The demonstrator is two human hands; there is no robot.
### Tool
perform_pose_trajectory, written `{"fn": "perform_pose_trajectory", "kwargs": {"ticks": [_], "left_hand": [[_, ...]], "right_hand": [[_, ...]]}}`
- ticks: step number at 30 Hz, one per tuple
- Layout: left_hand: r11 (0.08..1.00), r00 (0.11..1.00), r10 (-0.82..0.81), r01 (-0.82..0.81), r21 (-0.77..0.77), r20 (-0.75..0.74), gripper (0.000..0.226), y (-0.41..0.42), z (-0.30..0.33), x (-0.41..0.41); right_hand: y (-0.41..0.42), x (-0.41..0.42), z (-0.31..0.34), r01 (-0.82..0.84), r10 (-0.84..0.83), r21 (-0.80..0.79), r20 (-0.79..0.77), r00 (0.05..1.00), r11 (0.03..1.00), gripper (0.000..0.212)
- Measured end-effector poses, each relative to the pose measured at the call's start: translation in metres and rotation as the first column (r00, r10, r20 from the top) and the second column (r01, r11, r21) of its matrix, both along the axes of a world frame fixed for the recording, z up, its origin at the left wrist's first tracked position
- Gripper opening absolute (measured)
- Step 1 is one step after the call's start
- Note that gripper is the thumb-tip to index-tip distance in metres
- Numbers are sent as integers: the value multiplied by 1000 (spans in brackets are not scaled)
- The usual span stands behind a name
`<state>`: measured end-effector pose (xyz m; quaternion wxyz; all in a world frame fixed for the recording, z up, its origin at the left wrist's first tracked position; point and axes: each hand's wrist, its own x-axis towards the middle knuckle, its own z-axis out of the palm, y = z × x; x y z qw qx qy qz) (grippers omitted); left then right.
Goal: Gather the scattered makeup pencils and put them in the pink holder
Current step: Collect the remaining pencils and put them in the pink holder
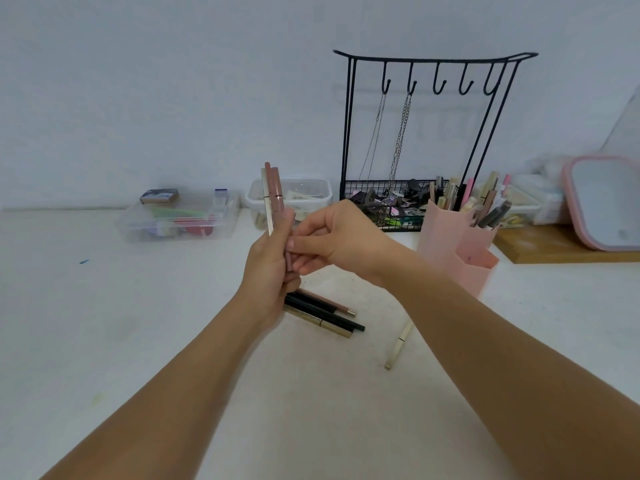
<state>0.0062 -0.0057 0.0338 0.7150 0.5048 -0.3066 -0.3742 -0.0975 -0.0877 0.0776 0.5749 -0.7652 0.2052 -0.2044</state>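
Left hand [268,268] grips upright pencil bundle [272,199], count unclear; right hand [332,239] pinches it. Four pencils [323,315] below hands, partly hidden; one pencil [400,344] right.

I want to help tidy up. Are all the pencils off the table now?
No, several pencils lie on the table, and a gold one lies apart.

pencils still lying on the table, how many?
5 visible. Four bunched below the left hand: a pink pencil with metal tip, two black pencils, a gold pencil. One cream pencil alone to the right. The hand may hide more.
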Motion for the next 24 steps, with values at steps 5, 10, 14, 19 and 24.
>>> {"fn": "perform_pose_trajectory", "kwargs": {"ticks": [5, 10, 14, 19, 24], "left_hand": [[998, 998, 48, -49, 27, 37, 31, -4, -12, 1], [996, 993, 83, -86, 27, 79, 38, -4, -13, 2], [979, 964, 194, -201, 23, 179, 57, -3, -6, 11], [970, 956, 243, -245, -7, 166, 36, 2, -3, 13], [964, 954, 252, -262, 46, 160, 41, 1, -5, 12]], "right_hand": [[6, 6, -12, 75, -85, -202, -45, 995, 977, 9], [3, 6, -12, 32, -54, -227, -89, 995, 973, 3], [-6, -2, -1, 17, -48, -215, -141, 989, 976, 11], [-15, -10, 3, -167, -129, -471, -533, 836, 866, 30], [-10, -5, -11, -262, -134, -457, -669, 731, 850, 35]]}}
